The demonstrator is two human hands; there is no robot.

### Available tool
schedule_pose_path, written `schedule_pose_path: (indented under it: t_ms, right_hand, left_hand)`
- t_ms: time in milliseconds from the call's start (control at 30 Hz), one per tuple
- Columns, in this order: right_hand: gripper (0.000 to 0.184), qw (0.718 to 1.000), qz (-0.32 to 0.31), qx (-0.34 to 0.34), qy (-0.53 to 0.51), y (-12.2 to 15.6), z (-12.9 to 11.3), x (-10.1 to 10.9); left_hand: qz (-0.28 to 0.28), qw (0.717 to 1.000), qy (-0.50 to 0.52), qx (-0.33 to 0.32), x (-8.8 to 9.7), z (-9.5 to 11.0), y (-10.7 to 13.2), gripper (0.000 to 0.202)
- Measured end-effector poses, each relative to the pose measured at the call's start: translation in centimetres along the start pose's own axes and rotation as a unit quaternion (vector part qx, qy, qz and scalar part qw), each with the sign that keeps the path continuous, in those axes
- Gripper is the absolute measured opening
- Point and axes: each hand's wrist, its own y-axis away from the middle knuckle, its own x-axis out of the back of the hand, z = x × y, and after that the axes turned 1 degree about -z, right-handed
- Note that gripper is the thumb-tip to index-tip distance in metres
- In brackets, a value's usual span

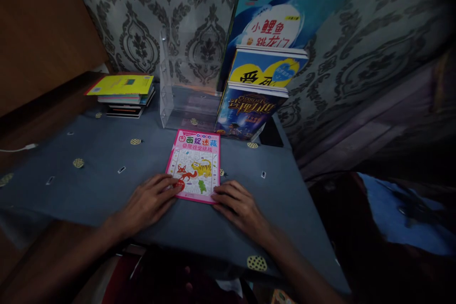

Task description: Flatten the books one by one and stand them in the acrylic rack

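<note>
A pink-bordered picture book (pixel 194 166), its cover showing a red fox and a yellow striped cat, lies face up on the blue-grey tablecloth (pixel 99 190). My left hand (pixel 151 202) rests at the book's lower left, its outstretched fingertips over that edge. At the lower right edge, my right hand (pixel 240 209) lies palm down, with fingers apart and their tips touching the book. Neither hand lifts it. Both thumbs are mostly hidden beneath the hands.
Behind the book stands a clear acrylic rack (pixel 167 90); upright books (pixel 252 109) fill its right side in tiers. A stack of books with a yellow one (pixel 123 86) on top sits at the back left. A white cable (pixel 24 147) lies at far left.
</note>
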Motion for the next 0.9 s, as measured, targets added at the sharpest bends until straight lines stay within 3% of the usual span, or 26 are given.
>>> schedule_pose_path:
  t_ms: [167, 400, 567, 700, 800, 900]
  right_hand:
    - [0.017, 1.000, 0.001, -0.003, -0.003, 0.1, 0.0, 0.0]
    - [0.017, 1.000, 0.012, -0.018, -0.013, -0.1, -0.1, 0.1]
    - [0.021, 0.995, -0.006, -0.093, 0.037, -0.2, 1.0, -0.3]
    - [0.028, 0.987, -0.035, -0.128, 0.092, -1.1, 2.4, -0.6]
    - [0.031, 0.985, -0.041, -0.130, 0.101, -2.0, 3.2, -1.1]
    - [0.032, 0.986, -0.029, -0.130, 0.101, -2.7, 3.7, -1.6]
  left_hand:
    - [-0.005, 0.999, 0.049, 0.017, 0.4, -0.7, -1.1, 0.027]
    - [0.018, 0.992, -0.017, 0.125, -1.2, -4.9, -3.4, 0.036]
    - [0.008, 0.984, -0.001, 0.176, -1.9, -6.6, -5.3, 0.044]
    - [0.010, 0.977, 0.077, 0.200, -1.6, -6.8, -6.5, 0.048]
    - [0.046, 0.950, 0.191, 0.245, -1.3, -7.1, -7.2, 0.046]
    - [0.102, 0.878, 0.355, 0.303, -1.2, -7.7, -7.8, 0.045]
